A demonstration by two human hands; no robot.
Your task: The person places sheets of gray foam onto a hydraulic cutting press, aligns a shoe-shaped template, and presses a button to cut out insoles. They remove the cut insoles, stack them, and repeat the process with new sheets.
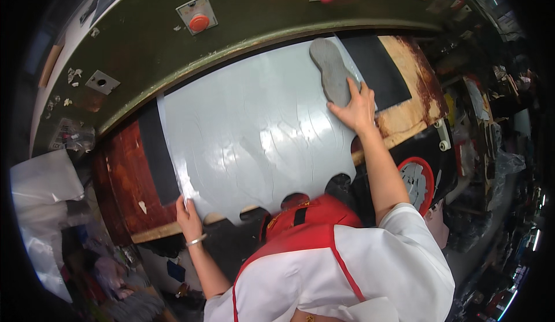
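While the near end of a grey sole-shaped piece [327, 59] is taken by the right hand [359, 111], the left edge of a glossy grey sheet [248, 119] is touched low down by the left hand [189, 220]. The right hand's fingers are spread, the thumb set against one side of the piece and the forefinger against the other. The left hand's fingers are drawn close together at the edge; whether the sheet is pinched between them cannot be told.

The piece is placed on the sheet's far right corner, its length running away from the person. The sheet is marked by creases, and its near edge is notched with rounded cut-outs. Black matting [378, 70] is seen beyond both sides of the sheet, laid on a stained wooden desk [119, 177]. The far side is bounded by a dark green machine [141, 50], on which a red button [199, 22] is mounted. To the right, grey scraps [413, 178] are held in a red-rimmed basin [431, 184].
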